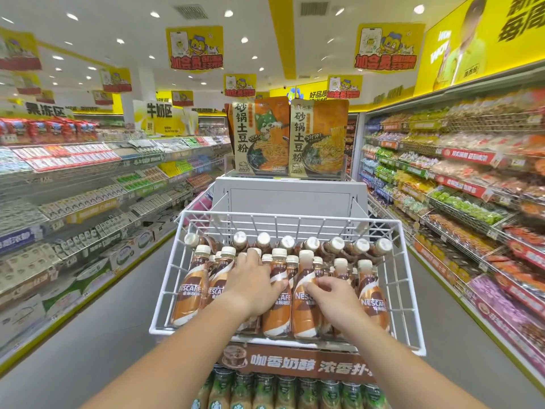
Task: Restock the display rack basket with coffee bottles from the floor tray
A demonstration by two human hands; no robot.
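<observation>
A white wire basket [165, 293] on the display rack holds several brown-and-white coffee bottles [188, 290] with cream caps, upright in front and lying at the back. My left hand [253, 284] rests over the middle bottles, fingers curled around one bottle [278, 308]. Just to its right, my right hand [333, 293] has its fingertips on the shoulder of another front-row bottle [305, 302]. The floor tray is not in view.
Green-labelled bottles [283, 391] fill the tier below a brown sign [295, 363]. Noodle packets [287, 137] stand on top of the rack. Stocked shelves [73, 196] line the aisle on the left, and more shelves [472, 202] on the right, with grey floor [97, 343] either side.
</observation>
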